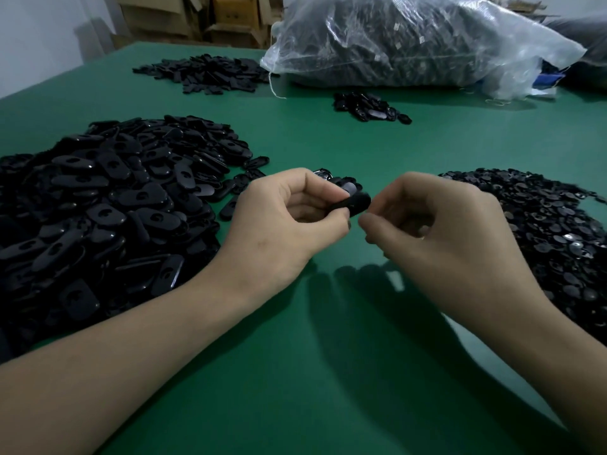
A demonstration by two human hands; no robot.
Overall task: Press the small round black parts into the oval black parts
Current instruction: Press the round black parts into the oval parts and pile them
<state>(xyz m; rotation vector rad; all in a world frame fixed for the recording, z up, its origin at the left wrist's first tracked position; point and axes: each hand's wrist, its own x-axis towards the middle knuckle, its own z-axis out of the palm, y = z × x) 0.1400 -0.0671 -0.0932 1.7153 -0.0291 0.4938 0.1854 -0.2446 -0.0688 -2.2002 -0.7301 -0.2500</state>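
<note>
- The left hand [289, 221] pinches one oval black part [356, 204] between the thumb and the curled fingers, above the green table [328, 356], in the middle between the two big piles.
- The long axis of this part runs about left to right. Its free rounded end points toward the right hand [443, 238], and the other end is covered by the left fingers.
- The part is blurred, so I cannot tell which face is up.
- The right hand has curled fingers, and its thumb tip is just beside the free end of the part. If it pinches a small round part, this is hidden; I cannot tell.
- The pile of oval parts [108, 205] lies at the left and is cut off by the picture edge.
- The pile of small round parts [551, 231] lies at the right and is also cut off.
- Far on the table lies a clear plastic bag [410, 41] with dark contents that are hard to make out.
</note>
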